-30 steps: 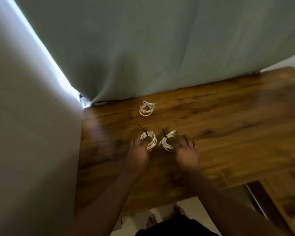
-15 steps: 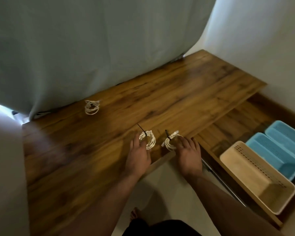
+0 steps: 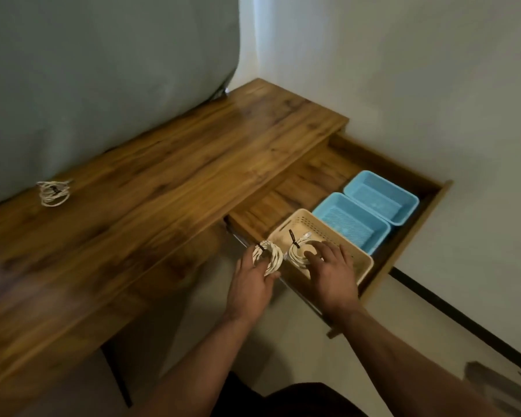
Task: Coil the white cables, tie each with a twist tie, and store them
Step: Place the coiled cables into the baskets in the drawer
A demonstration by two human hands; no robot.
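Both hands sit low in the centre of the frame: left hand [image 3: 251, 281] grips one tied coil [image 3: 269, 256], right hand [image 3: 333, 273] grasps a second coil [image 3: 299, 254] over the beige basket [image 3: 364, 264] in the open drawer [image 3: 415, 224]. A third coil [image 3: 53, 192] lies on the desk [image 3: 163, 176] at left.

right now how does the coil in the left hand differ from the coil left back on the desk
The left-hand coil is held up at the beige basket's edge; the desk coil lies flat near the curtain, untouched. The held one looks tight and round, the desk one looser. Both are white, each with a dark tie.
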